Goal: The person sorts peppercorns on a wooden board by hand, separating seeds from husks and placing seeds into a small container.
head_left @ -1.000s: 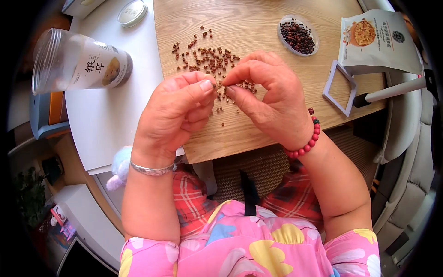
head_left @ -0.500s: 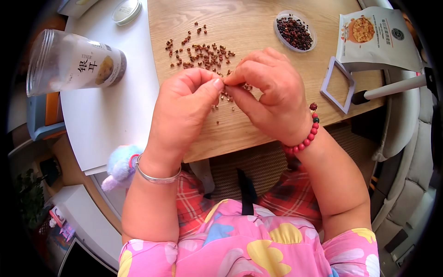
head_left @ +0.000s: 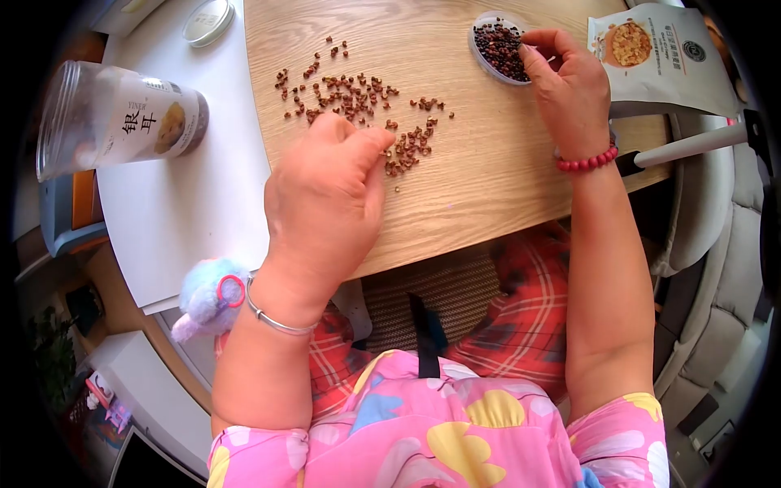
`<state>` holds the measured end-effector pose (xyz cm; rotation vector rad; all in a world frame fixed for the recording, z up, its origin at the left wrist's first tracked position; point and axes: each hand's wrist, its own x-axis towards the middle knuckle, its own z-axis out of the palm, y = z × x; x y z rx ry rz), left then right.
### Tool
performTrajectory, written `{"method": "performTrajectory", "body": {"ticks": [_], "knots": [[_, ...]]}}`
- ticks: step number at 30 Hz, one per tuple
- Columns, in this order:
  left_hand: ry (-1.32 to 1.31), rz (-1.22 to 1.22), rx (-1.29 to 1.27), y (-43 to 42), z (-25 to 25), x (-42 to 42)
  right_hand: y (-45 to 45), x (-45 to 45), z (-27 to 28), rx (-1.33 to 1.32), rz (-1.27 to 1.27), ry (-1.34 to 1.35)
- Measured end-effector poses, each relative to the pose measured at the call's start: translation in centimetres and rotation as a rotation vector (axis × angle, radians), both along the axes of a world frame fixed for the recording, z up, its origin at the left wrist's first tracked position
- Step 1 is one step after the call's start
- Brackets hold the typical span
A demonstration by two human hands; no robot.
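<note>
My left hand (head_left: 329, 199) is over the near side of a scatter of reddish-brown Sichuan peppercorns (head_left: 350, 98) on the wooden table. Its thumb and fingers are pinched together; whatever lies between them is hidden. A shallow round clear plastic dish (head_left: 473, 55) stands at the back, filled with small dark peppercorns or seeds (head_left: 496, 47). At the right rim of that dish is my right hand (head_left: 573, 102), fingers curled and thumb close to the index finger. I cannot make out anything between those fingertips.
A clear plastic jar (head_left: 122, 122) with a white label stands on the white table at left, near a round lid (head_left: 208, 22). At back right are a foil food pouch (head_left: 659, 61) and a pale stand arm (head_left: 691, 145). A fluffy toy (head_left: 210, 297) hangs by the left wrist.
My hands have parted. The right one has moved from the left fingertips up and right to the dish. My left hand remains near the peppercorns, now turned more palm-down. The view has shifted slightly.
</note>
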<state>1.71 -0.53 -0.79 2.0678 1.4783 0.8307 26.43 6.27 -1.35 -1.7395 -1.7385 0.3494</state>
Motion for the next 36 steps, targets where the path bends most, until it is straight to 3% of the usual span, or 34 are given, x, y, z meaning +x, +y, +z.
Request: {"method": "performTrajectory", "body": {"ticks": [5, 8, 14, 19, 31, 36], "knots": [[0.165, -0.1, 0.042, -0.5, 0.1, 0.2, -0.4, -1.0, 0.3, 0.03, 0.009, 0.138], [0.192, -0.116, 0.045, -0.5, 0.0, 0.3, -1.4, -2.8, 0.7, 0.047, 0.148, 0.158], [0.137, -0.112, 0.028, -0.5, 0.0, 0.2, -2.7, -5.3, 0.4, 0.109, 0.451, -0.082], [0.104, -0.017, -0.026, 0.0, 0.2, -0.7, -3.1, -5.3, 0.2, 0.042, 0.448, -0.185], [0.012, 0.129, -0.008, 1.2, -0.3, -2.5, -2.8, -5.1, 0.2, 0.006, 0.372, -0.044], [0.014, 0.17, -0.037, 1.3, -0.1, -2.5, -3.0, -5.5, 0.1, -0.007, 0.478, -0.065]]}}
